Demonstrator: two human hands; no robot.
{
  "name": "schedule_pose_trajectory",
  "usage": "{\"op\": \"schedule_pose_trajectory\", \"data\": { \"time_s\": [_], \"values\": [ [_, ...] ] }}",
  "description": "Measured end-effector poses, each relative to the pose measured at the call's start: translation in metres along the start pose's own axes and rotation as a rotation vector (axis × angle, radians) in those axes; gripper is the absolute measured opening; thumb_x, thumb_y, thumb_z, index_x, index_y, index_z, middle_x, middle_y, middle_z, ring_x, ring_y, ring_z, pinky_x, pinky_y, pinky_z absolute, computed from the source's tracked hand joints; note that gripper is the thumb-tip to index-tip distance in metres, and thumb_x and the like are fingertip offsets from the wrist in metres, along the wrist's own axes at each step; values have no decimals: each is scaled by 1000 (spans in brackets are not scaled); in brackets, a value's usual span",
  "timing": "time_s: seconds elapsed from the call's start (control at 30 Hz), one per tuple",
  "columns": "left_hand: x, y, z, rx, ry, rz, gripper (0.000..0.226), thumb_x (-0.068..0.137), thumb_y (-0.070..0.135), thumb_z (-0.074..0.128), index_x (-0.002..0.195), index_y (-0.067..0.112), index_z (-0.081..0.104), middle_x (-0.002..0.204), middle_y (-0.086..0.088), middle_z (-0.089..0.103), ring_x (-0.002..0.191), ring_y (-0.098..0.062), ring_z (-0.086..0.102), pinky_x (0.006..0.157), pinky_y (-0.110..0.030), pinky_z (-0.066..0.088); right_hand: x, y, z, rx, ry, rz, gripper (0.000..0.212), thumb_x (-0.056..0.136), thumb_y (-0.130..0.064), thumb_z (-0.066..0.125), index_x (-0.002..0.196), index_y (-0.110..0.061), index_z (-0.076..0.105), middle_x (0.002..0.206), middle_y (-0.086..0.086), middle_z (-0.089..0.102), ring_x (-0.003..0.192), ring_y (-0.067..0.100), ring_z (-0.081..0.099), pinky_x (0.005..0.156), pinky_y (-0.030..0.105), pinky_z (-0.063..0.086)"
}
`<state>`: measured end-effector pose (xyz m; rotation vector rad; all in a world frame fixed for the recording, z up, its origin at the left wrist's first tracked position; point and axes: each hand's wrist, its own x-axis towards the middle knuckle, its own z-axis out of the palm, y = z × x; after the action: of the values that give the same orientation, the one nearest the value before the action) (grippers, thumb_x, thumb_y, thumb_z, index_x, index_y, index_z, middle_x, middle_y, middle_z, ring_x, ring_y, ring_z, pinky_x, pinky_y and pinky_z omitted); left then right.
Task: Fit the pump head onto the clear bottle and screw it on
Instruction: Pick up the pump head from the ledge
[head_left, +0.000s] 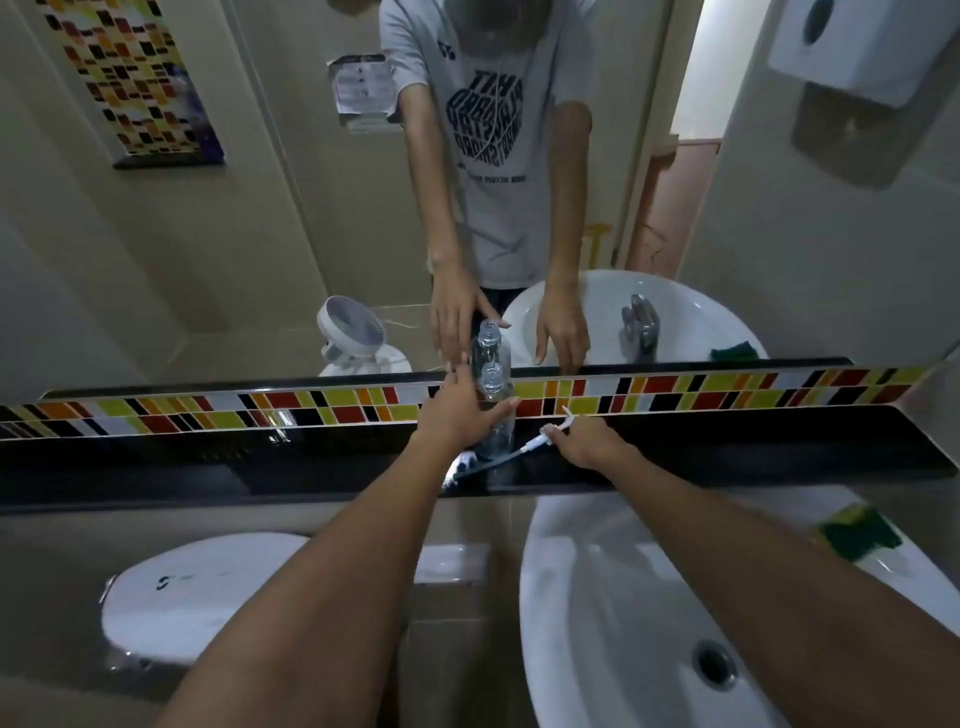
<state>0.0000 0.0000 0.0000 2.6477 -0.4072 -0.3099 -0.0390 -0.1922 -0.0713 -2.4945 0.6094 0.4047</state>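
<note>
The left hand (457, 415) is being wrapped loosely around the clear bottle (496, 415), which is standing upright on the black shelf (260, 467) below the mirror (208, 234), while the pump head (545, 434) is being pinched between the fingers of the right hand (584, 441), just beside the bottle's base on its right. The pump head is being held low and tilted, with its long dip tube (488, 462) trailing leftward across the shelf, so the tube is likely being left open to snagging on the rim or missing the neck. If the bottle is not being gripped firmly, it is at risk of being tipped, and a slanted collar is at risk of being cross-threaded.
</note>
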Motion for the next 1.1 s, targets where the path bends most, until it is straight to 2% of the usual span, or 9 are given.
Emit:
{"op": "schedule_pose_trajectory", "data": {
  "time_s": [0.13,0.27,0.43,0.63,0.77,0.83,0.93,1.03,1.1],
  "values": [
    [6,-2,2,-52,40,31,81,92,64,64,153,14,44,154,-12,52,136,-30,60,109,-49,52,11,-1,14,232,78,107,59,101,-51,53,125,2,66,128,23,67,110,38,67,80,38,52],
    [16,-9,13,-196,65,46,71,89,61,71,141,15,56,137,-7,62,121,-24,65,103,-48,56,22,-14,18,499,102,243,63,95,-49,67,130,3,61,131,23,64,111,42,68,87,48,62],
    [50,-44,46,-301,95,51,94,63,95,62,126,26,63,120,4,72,106,-14,72,92,-45,62,32,-24,26,764,131,369,56,90,-31,78,130,4,59,135,24,59,118,45,64,88,51,61],
    [47,-41,41,-400,61,43,113,49,101,59,131,23,64,125,5,72,111,-14,72,95,-45,62,30,-30,22,908,160,451,53,83,-6,77,132,5,58,133,23,60,110,39,70,82,44,64],
    [25,-19,17,-377,44,50,84,76,64,81,141,12,64,136,-4,61,122,-20,64,107,-43,56,24,-25,19,952,244,388,45,82,-9,79,122,5,62,116,20,64,94,32,71,85,46,64],
    [25,-18,15,-384,32,60,82,81,49,85,146,7,60,140,-7,57,126,-23,61,112,-41,52,17,-22,14,909,306,333,35,79,-16,82,107,0,68,112,18,71,92,30,73,83,45,64],
    [26,-18,15,-406,10,35,83,80,48,86,147,7,60,139,-6,58,126,-23,63,113,-42,52,-1,-20,3,789,399,163,14,80,-16,79,78,-5,71,87,13,74,81,24,69,61,29,54],
    [35,-25,22,-436,-9,13,82,75,51,89,142,11,64,136,-3,68,124,-22,67,109,-46,56,-20,-25,-13,735,502,-50,14,84,-12,78,92,-1,74,82,7,69,69,12,62,59,22,47],
    [35,-26,22,-492,-38,13,76,78,41,90,143,12,63,137,-4,72,127,-23,68,109,-48,55,-30,-31,-24,701,568,-150,17,85,-10,78,97,0,74,81,5,69,67,9,62,62,22,51]
  ]
}}
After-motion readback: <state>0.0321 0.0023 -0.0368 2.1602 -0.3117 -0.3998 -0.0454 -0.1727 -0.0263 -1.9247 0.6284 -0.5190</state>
